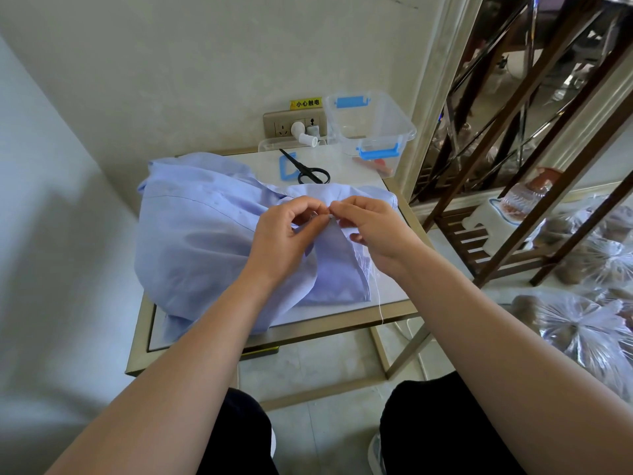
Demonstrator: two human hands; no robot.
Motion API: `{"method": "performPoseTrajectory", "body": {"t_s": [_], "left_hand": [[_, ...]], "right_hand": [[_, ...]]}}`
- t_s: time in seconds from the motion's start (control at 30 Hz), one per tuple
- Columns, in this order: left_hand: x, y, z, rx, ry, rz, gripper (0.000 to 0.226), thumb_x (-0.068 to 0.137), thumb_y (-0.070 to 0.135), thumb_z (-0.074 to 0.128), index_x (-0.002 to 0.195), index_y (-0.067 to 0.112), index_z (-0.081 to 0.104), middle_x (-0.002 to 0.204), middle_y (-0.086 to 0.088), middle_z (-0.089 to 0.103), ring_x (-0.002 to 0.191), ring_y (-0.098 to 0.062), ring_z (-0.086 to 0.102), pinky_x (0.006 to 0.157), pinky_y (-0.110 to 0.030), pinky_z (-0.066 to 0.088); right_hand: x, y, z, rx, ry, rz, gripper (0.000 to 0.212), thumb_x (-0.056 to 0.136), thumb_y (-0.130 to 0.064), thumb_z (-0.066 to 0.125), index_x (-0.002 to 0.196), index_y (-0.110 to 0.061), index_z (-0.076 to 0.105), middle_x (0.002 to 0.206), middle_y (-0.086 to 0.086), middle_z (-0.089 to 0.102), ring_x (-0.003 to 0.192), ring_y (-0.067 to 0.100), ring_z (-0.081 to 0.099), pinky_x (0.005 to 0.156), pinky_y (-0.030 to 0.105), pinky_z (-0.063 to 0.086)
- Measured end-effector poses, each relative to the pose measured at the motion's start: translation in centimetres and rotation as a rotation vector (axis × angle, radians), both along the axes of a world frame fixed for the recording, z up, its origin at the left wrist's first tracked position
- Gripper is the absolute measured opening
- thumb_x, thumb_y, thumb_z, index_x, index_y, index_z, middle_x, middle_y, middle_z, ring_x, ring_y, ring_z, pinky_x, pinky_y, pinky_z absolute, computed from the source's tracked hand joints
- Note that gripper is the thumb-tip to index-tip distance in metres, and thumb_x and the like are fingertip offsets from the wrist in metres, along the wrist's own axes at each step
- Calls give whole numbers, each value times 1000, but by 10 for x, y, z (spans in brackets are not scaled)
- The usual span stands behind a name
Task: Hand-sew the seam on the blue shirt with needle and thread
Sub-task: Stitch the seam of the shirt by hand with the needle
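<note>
Grip: left hand [284, 236] and right hand [371, 228] pinch one raised shirt [205, 241] fold, fingertips touching; needle too small to see.
Thread [379, 303]: white, trailing past table [342, 324] edge.
Shirt: heaped on table.
Behind: scissors [308, 170], clear box [375, 126].

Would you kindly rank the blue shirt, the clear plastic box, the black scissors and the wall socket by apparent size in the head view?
1. blue shirt, by far the largest.
2. clear plastic box.
3. black scissors and wall socket look about alike, so I would not rank them.
</note>
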State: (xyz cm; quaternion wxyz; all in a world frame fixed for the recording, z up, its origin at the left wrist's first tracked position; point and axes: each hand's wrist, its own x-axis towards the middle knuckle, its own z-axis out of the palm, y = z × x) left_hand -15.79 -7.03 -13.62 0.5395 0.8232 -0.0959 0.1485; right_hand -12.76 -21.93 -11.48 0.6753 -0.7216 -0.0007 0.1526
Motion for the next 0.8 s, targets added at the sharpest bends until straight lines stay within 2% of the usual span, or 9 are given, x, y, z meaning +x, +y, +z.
{"method": "performPoseTrajectory", "body": {"t_s": [0.07,0.17,0.27,0.37,0.47,0.53,0.63,0.73,0.8], "left_hand": [[0,2,0,5,7,-7,8,92,11,63,90,16,68,69,10,62,53,-3,51,55,-14,40],[0,5,0,16,12,-11,5,91,14,63,90,17,67,69,12,59,56,-1,52,59,-14,41],[-1,7,2,14,24,-10,6,94,9,62,92,13,67,73,5,60,55,-4,50,58,-15,42],[-2,7,3,3,49,-10,7,94,9,62,92,13,66,70,6,58,54,-5,49,56,-15,41],[-2,5,5,-22,62,-21,6,94,8,61,92,11,66,67,4,56,52,-6,47,54,-16,40],[-3,4,6,-17,49,-36,6,94,8,61,91,11,66,67,-6,58,52,-8,46,53,-17,39],[-3,4,6,-12,39,-54,9,95,10,62,89,16,65,72,-20,59,53,-12,46,52,-17,39],[-3,5,5,-4,43,-45,11,94,10,62,88,18,65,69,-11,58,53,-8,46,53,-16,40],[-3,5,4,-11,53,-35,11,94,9,62,88,18,65,67,-1,56,52,-6,46,54,-15,40]], "right_hand": [[3,1,1,108,-19,-112,19,97,-14,57,78,-16,57,83,-1,64,78,8,56,69,15,43],[15,-10,5,485,-36,-403,18,103,-8,43,86,-13,46,91,7,70,84,18,65,79,28,50],[25,-30,10,729,-28,-606,16,105,-8,36,90,-10,41,66,2,60,55,13,59,64,27,55],[22,-34,15,429,-35,-485,13,99,-6,47,89,-12,52,54,-6,37,41,8,29,42,20,33],[11,-28,20,-68,-133,-67,12,93,-9,57,89,-12,68,46,-17,42,41,2,31,41,15,27],[5,-25,19,-263,-149,128,11,91,-14,63,92,-9,73,42,-19,41,42,3,32,43,15,28],[4,-25,15,-339,-146,215,17,88,-24,71,92,-7,75,45,-16,40,44,5,29,45,16,27],[5,-25,13,-324,-192,209,11,86,-21,74,83,-10,73,51,-10,42,42,3,30,43,15,27],[12,-28,11,-257,-231,33,9,87,-19,73,80,-13,72,58,-3,45,41,3,30,42,16,27]]}}
